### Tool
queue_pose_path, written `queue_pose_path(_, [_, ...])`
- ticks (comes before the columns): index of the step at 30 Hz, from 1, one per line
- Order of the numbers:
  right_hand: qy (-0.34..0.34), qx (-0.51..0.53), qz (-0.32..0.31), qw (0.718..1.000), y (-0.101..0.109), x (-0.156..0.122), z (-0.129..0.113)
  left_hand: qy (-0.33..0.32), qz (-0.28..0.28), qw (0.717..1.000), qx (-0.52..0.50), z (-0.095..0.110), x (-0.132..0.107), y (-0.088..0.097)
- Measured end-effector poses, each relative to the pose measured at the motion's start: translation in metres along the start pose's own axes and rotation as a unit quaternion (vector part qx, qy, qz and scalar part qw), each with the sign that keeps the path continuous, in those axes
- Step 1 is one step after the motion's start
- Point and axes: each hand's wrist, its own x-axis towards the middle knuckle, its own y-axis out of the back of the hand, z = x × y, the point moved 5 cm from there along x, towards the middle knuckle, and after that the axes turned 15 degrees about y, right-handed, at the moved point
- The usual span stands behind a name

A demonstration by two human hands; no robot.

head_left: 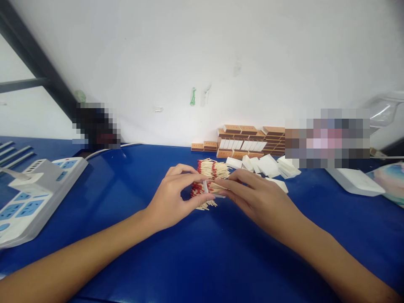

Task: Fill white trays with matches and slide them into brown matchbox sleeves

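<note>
A pile of red-tipped matches (pixel 214 169) lies on the blue table (pixel 202 252) just beyond my hands. My left hand (pixel 172 198) and my right hand (pixel 252 195) meet over the near part of the pile. Between their fingertips they pinch a small white matchbox tray (pixel 211 187) with some matches in it. The fingers of both hands are curled and closed on it. More matches (pixel 205 205) stick out under my left thumb.
Empty white trays (pixel 268 166) lie scattered behind my right hand. Stacked brown matchboxes (pixel 249 141) stand against the white wall. A grey and blue power strip (pixel 28 198) lies at the left. A white flat box (pixel 358 182) sits at the right.
</note>
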Motion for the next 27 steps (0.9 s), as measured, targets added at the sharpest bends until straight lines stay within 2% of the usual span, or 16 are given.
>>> queue_pose_path(5, [-0.019,0.03,0.002,0.999,0.001,-0.003,-0.001,0.029,-0.003,0.999,-0.029,-0.002,0.0,0.001])
queue_pose_path(15, [-0.04,0.133,0.06,0.988,0.006,0.002,-0.001,0.041,0.002,0.997,-0.066,-0.002,0.0,0.003])
queue_pose_path(18, [-0.056,0.132,0.082,0.986,0.01,0.004,-0.001,0.039,0.006,0.997,-0.068,-0.001,-0.001,0.003])
queue_pose_path(23, [-0.148,0.119,0.105,0.976,0.016,0.002,0.009,0.041,0.024,0.997,-0.066,-0.002,0.0,0.005])
queue_pose_path(27, [-0.218,0.151,0.119,0.957,0.013,-0.003,0.017,0.057,0.045,0.996,-0.06,-0.005,0.001,0.009])
